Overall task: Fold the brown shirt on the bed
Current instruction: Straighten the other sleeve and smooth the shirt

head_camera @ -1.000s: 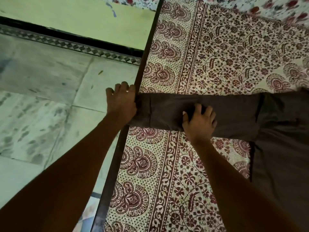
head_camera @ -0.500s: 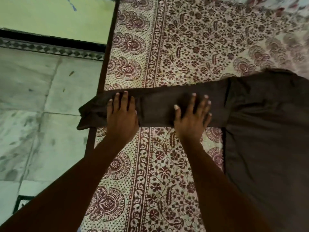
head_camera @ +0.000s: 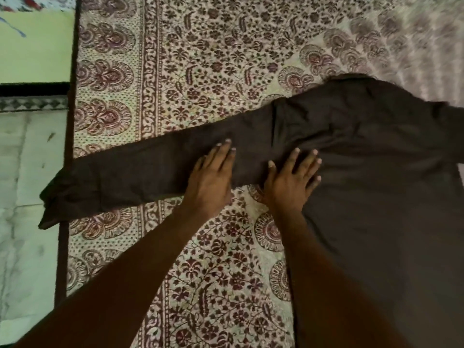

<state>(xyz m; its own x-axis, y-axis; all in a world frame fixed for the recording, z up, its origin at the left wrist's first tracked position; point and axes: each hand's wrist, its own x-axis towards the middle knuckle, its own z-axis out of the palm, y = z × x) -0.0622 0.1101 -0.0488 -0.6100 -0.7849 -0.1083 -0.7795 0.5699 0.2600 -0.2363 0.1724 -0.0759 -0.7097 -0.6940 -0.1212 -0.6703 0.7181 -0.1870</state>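
On the bed (head_camera: 200, 71), over its patterned sheet, the brown shirt (head_camera: 376, 197) lies flat, one sleeve (head_camera: 140, 172) stretched toward the bed's left edge, cuff hanging past it above the floor (head_camera: 25, 172). Left hand (head_camera: 211, 179) rests flat on the sleeve, fingers straight. Right hand (head_camera: 291, 182) presses near the shoulder seam, fingers spread.

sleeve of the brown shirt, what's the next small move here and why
Probably the left hand should reach for the cuff and fold the sleeve in over the shirt body. The sleeve lies stretched out flat under both open hands, its cuff hanging past the bed edge, while the right hand pins the shoulder.
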